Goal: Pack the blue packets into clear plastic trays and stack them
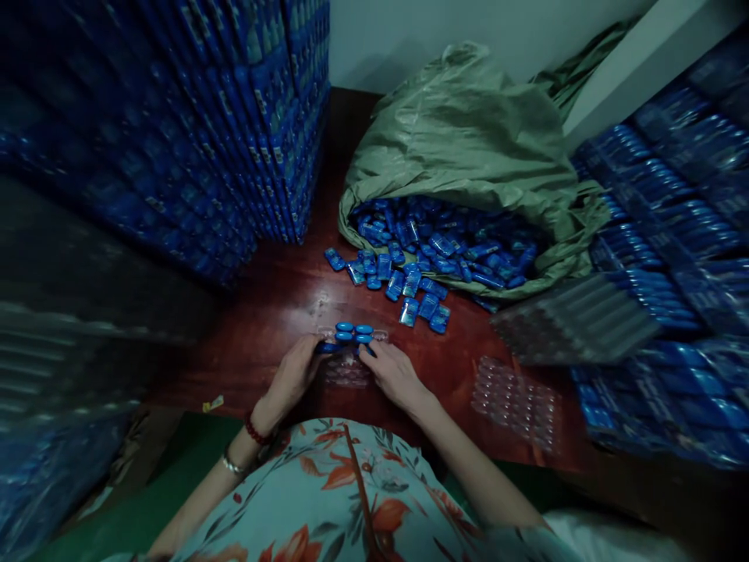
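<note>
Head view: my left hand [292, 371] pinches a blue pack [328, 348]; my right hand [395, 373] pinches a second pack [367, 350]. Both packs sit at the clear tray [346, 373] between my hands; in this dim light I cannot tell whether they touch it. Just beyond my fingertips, four packs [344, 337] stand in two rows. Farther out, loose packs [409, 312] lie before the open sack [456, 148]. Right of my grip rests a spare tray [515, 402].

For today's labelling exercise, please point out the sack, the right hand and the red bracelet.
Sack [462, 144]: head view, on its green upper fabric.
Right hand [395, 371]: head view, on its back.
Red bracelet [254, 433]: head view, on its beads.
</note>
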Demonstrator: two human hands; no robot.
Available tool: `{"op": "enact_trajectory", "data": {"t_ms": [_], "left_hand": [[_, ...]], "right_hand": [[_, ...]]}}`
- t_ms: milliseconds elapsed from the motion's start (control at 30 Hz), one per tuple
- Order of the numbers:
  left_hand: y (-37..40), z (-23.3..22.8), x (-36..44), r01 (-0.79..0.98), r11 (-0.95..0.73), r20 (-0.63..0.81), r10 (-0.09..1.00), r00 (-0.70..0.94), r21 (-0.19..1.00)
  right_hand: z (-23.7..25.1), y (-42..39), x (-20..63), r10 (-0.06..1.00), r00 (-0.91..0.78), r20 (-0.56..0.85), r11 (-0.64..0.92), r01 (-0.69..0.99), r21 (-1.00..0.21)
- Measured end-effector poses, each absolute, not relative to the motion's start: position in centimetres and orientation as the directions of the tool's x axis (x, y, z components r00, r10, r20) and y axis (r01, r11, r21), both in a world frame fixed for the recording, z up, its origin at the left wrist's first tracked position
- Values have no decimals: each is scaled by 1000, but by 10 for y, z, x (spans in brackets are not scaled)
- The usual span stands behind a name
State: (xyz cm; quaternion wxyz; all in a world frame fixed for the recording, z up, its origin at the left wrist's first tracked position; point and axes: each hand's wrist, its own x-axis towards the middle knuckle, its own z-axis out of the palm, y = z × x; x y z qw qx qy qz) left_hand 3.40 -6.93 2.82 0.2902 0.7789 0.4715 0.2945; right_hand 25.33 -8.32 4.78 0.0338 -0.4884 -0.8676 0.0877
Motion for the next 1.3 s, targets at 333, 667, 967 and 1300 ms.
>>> {"op": "enact_trajectory", "data": {"t_ms": [333,667,967,1300], "left_hand": [[-55,7,44,543,-698,342,709,617,467],[-37,12,53,504,-737,452,675,583,449],[-32,6,54,492,-716,491,697,522,495],[-33,16,74,669,-716,242,698,674,199]], "right_hand": [[44,-75,251,868,-497,-15,485,852,-196],[14,-76,253,922,-364,128,386,868,-313],[13,-61,260,878,-402,260,476,793,-381],[15,-63,250,893,-374,250,438,848,-297]]}}
